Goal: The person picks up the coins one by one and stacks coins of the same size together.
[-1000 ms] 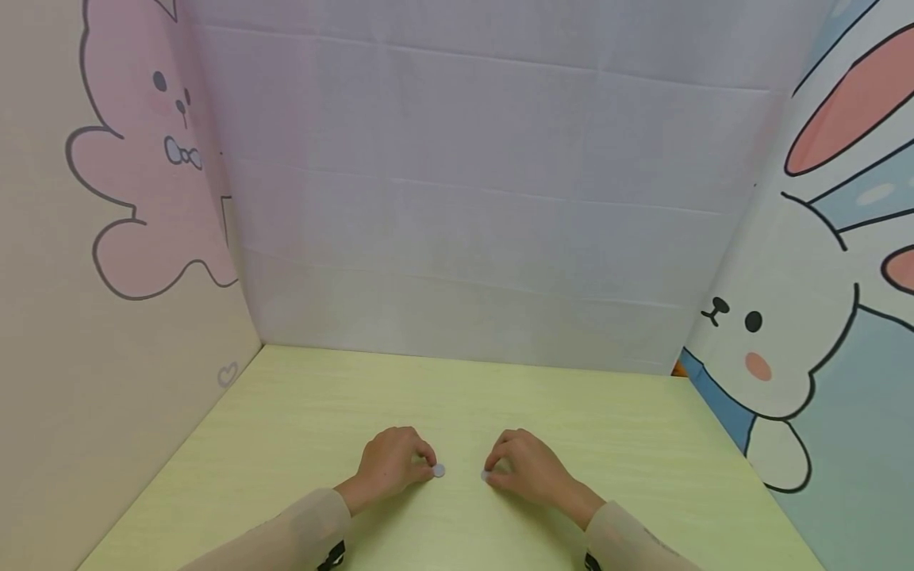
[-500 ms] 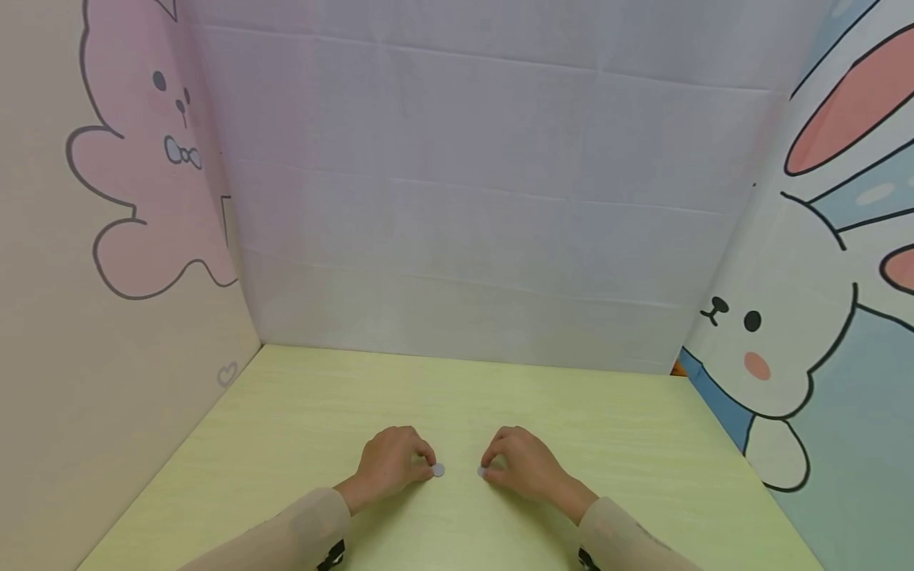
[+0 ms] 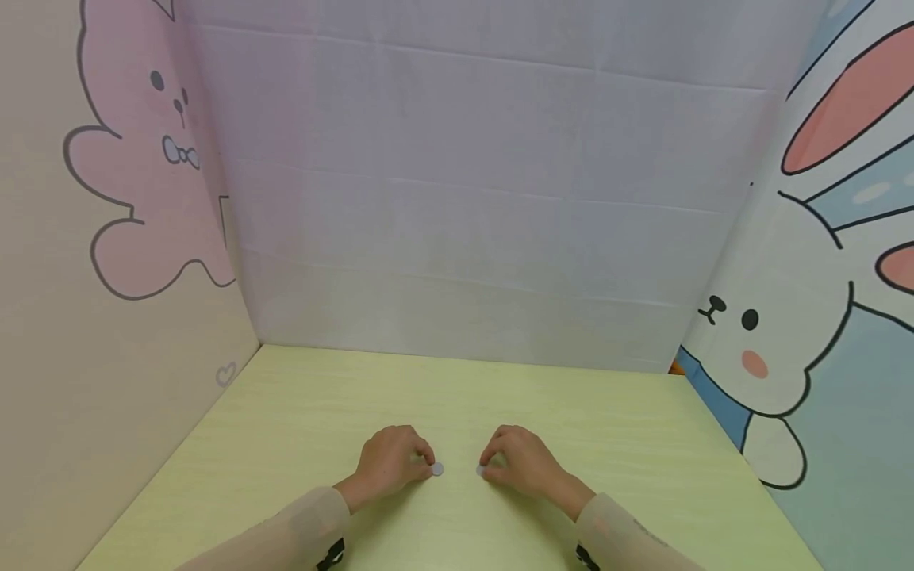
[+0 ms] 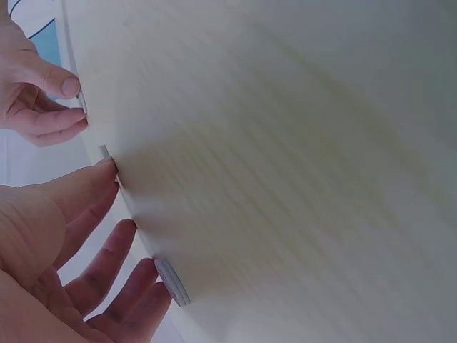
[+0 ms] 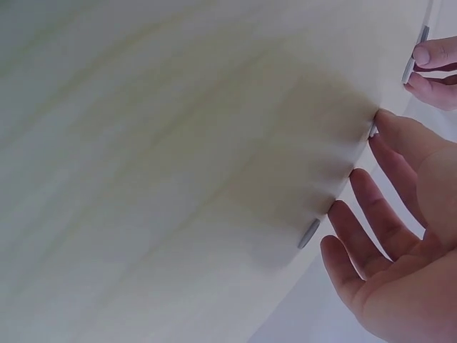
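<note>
My left hand (image 3: 389, 461) pinches a small flat grey disc (image 3: 438, 469), about coin-sized, by its edge between thumb and fingertips, right at the table surface. A little to the right, my right hand (image 3: 527, 465) faces it, thumb and index finger pinching a similar disc (image 3: 481, 470), mostly covered by the fingertips. In the left wrist view, more grey discs (image 4: 171, 282), seemingly stacked, sit beside the ring and little fingers of my left hand. Another grey disc (image 5: 309, 234) lies near the outer fingers of my right hand in the right wrist view.
The pale yellow table (image 3: 457, 404) ends at a white cloth backdrop (image 3: 457, 198). A panel with a pink bear drawing (image 3: 150, 198) stands at the left, one with a white rabbit (image 3: 771, 317) at the right.
My right hand has slid slightly left with its disc, narrowing the gap to the other disc. The left hand stays almost where it was.
</note>
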Motion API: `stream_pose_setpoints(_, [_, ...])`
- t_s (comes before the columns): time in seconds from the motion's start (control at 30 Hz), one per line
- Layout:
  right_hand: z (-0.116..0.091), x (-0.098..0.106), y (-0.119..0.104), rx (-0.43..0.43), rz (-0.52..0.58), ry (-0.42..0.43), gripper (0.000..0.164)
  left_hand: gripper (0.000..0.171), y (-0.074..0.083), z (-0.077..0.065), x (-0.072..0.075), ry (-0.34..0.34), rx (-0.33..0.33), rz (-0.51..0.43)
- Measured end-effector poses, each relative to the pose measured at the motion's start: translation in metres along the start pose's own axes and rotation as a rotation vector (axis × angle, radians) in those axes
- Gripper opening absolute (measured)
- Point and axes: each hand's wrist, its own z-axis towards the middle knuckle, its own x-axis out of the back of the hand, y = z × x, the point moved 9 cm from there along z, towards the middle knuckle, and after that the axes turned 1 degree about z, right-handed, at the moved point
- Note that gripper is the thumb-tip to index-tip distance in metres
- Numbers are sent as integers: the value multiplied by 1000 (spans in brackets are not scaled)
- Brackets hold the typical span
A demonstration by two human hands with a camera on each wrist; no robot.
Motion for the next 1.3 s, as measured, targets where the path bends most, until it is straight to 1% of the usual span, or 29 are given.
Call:
stream_pose_setpoints(0.17, [-1, 0, 2, -7, -3, 6, 5, 11, 0, 0, -1, -6, 7, -15])
stream_pose_setpoints(0.33, [-1, 0, 3, -2, -2, 11, 7, 12, 0, 0, -2, -2, 10, -6])
stream_pose_setpoints(0.6, [-4, -1, 4, -23, -10, 5, 7, 13, -2, 1, -3, 5, 13, -8])
stream_pose_setpoints(0.77, [-4, 1, 1, -5, 1, 14, 7, 15, -2, 2, -3, -15, 20, -11])
stream_pose_setpoints(0.93, [-2, 0, 3, 3, -12, 15, 7, 23, -2, 5, -4, -59, 36, -17])
stream_pose_setpoints(1.1, [0, -3, 8, -15, -16, 3, 6, 23, 3, 9, -8, -74, 19, -27])
stream_pose_setpoints(1.3, [0, -4, 8, -20, -4, -6, 6, 23, 15, 16, -15, -78, -1, -16])
